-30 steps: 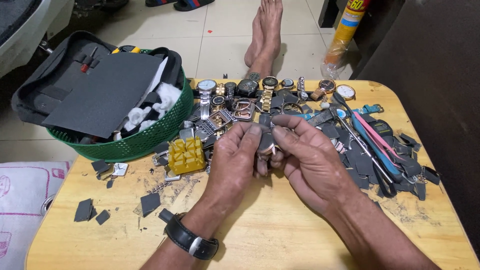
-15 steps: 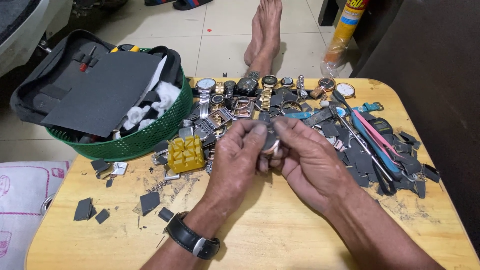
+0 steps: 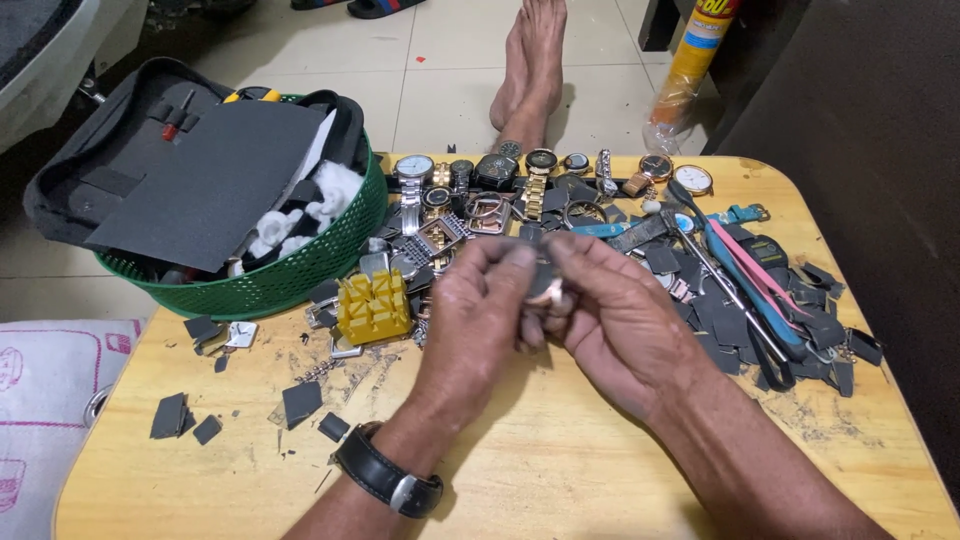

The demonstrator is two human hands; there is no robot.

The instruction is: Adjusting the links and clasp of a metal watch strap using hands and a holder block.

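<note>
Small metal watch part (image 3: 545, 290) at frame centre, pinched between both hands above wooden table (image 3: 560, 470). Left hand (image 3: 480, 310) and right hand (image 3: 615, 310) closed around it, fingertips gripping edges. Judged light, rigid, slippery, scratch-prone; edge hold safest. Exact identity unclear.

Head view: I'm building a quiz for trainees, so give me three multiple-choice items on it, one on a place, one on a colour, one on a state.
1. Where is the yellow block?
A. inside the basket
B. on the table, just right of the basket
C. on the floor
2. What colour is the basket?
A. green
B. red
C. white
3. What are the left hand and right hand doing?
A. resting flat, apart
B. one raised off the table
C. together, pinching a small metal piece
Key: 1 B, it sits on the wood beside the rim; 2 A, its mesh wall is green; 3 C, fingertips of both meet on the piece.
</note>
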